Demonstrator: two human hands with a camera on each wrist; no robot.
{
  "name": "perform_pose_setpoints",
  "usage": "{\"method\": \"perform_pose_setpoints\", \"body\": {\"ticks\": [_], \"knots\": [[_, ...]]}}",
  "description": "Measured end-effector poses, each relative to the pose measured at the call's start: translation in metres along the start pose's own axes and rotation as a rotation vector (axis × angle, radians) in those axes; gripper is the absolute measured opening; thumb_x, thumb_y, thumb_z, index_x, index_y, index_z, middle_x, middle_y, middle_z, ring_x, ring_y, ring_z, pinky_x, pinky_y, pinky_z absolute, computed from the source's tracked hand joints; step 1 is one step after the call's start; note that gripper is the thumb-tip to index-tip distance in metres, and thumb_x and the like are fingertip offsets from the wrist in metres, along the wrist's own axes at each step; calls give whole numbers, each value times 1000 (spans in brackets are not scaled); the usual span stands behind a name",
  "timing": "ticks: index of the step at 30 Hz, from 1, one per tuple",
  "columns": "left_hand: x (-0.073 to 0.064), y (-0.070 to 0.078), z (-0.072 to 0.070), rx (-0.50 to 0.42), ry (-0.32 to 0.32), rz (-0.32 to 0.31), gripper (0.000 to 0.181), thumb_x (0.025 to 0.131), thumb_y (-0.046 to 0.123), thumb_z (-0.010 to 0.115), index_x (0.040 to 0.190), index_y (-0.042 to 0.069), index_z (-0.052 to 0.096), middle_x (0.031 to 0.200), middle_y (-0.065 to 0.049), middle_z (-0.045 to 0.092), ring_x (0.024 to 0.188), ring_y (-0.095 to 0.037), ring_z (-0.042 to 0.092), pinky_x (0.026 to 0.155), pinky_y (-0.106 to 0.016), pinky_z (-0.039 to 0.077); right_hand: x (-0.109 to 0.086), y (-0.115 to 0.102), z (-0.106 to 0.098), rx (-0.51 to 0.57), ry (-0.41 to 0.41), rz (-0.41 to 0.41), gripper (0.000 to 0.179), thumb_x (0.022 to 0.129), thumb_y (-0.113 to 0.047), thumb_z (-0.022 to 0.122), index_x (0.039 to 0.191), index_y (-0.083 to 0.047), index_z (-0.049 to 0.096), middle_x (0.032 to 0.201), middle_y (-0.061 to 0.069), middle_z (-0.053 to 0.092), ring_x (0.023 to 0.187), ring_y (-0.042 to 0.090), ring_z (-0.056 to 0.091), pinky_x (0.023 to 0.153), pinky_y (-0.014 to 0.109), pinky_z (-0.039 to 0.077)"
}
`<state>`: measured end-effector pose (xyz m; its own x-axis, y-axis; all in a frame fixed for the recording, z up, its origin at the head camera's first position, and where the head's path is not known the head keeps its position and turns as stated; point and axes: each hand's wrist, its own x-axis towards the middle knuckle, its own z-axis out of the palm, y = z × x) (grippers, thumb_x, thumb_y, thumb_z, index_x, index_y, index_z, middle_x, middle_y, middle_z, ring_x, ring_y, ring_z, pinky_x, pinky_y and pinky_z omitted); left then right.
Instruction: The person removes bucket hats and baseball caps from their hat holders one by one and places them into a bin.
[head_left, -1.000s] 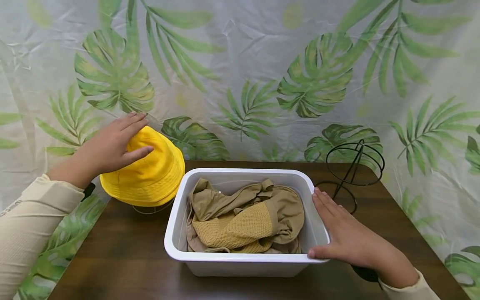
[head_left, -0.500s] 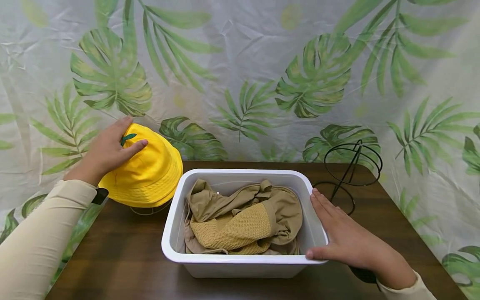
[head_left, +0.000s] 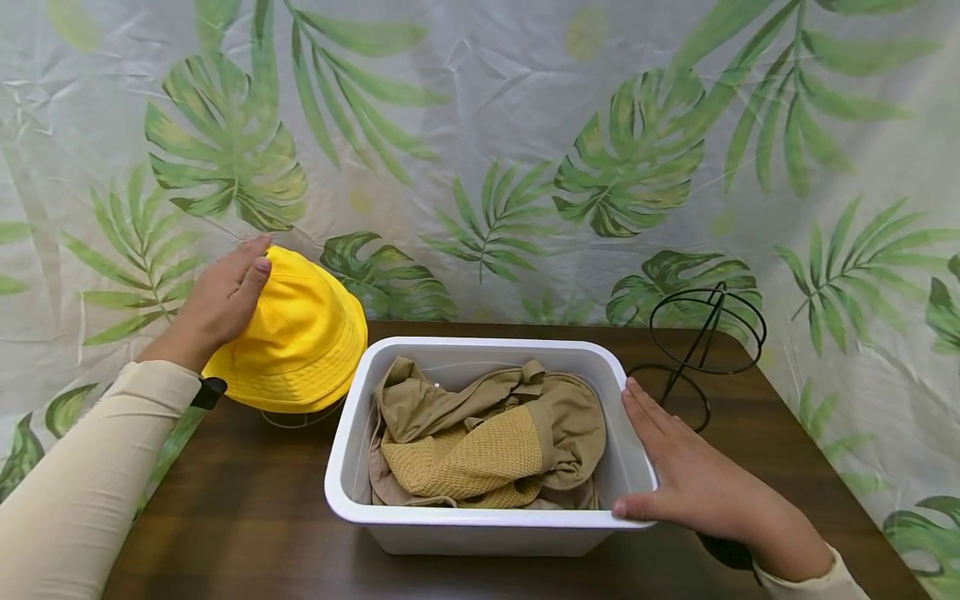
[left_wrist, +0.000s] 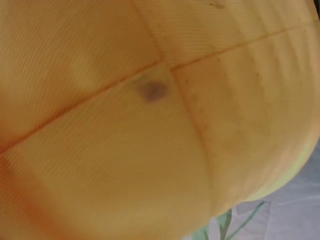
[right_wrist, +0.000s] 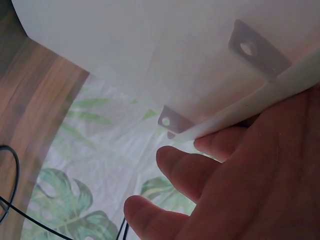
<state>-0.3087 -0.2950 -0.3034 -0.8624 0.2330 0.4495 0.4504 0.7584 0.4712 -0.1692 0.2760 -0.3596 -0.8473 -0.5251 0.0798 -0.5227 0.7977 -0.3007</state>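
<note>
On the left in the head view, a yellow bucket hat (head_left: 307,325) sits on a wire stand (head_left: 296,419), mostly hidden under it. My left hand (head_left: 221,296) is at the top of its crown, thumb drawn in against the fingers, pinching the tip where a green leaf tab sits, now nearly hidden. Yellow stitched cloth (left_wrist: 110,150) fills the left wrist view. My right hand (head_left: 705,475) rests on the right rim of a white plastic tub (head_left: 491,517), fingers straight along the outside and thumb on the front corner. Crumpled khaki cloth items (head_left: 465,450), one with tan mesh, lie in the tub.
A bare black wire stand (head_left: 693,358) stands behind my right hand, at the back right of the dark wooden table (head_left: 225,500). A leaf-print sheet (head_left: 495,125) hangs behind the table and along its sides.
My left hand has come down and back around the hat's crown, and its thumb has closed toward the fingers, covering the green tab. My right hand and the tub stay put.
</note>
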Motion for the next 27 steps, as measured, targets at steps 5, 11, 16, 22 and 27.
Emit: {"method": "perform_pose_setpoints", "body": {"ticks": [5, 11, 16, 22, 27], "knots": [[0, 1, 0, -40, 19, 17, 58, 110, 35, 18, 155, 0, 27, 159, -23, 25, 149, -37, 14, 120, -49, 9, 0, 1, 0, 14, -5, 14, 118, 79, -52, 77, 159, -3, 7, 165, 16, 4, 147, 38, 18, 105, 67, 29], [1, 0, -2, -6, -18, -32, 56, 109, 32, 30, 157, 3, 24, 160, -21, 23, 149, -37, 11, 119, -50, 8, -1, 0, 0, 19, -2, 4, 117, 79, -53, 77, 159, -4, 6, 165, 16, 4, 146, 40, 20, 104, 68, 29], [3, -1, -3, 44, -67, -106, 65, 107, 37, 37, 159, 5, 15, 162, -21, 15, 149, -39, 9, 118, -55, 8, -1, -1, 0, 21, 3, -12, 117, 79, -54, 76, 159, -4, 6, 165, 16, 4, 145, 41, 21, 103, 68, 30], [4, -2, -3, 46, -94, -162, 73, 105, 42, 39, 159, 4, 8, 162, -25, 9, 149, -42, 6, 118, -57, 7, -1, 0, 0, 32, 2, -14, 117, 80, -53, 76, 159, -5, 5, 165, 15, 3, 146, 40, 20, 103, 68, 29], [4, 0, -4, 35, -105, -166, 67, 106, 41, 36, 159, 5, 15, 161, -27, 11, 149, -42, 5, 116, -61, 8, -1, 0, 1, 37, -1, -8, 116, 81, -51, 76, 159, -5, 4, 166, 14, 1, 146, 39, 19, 104, 68, 29]]}}
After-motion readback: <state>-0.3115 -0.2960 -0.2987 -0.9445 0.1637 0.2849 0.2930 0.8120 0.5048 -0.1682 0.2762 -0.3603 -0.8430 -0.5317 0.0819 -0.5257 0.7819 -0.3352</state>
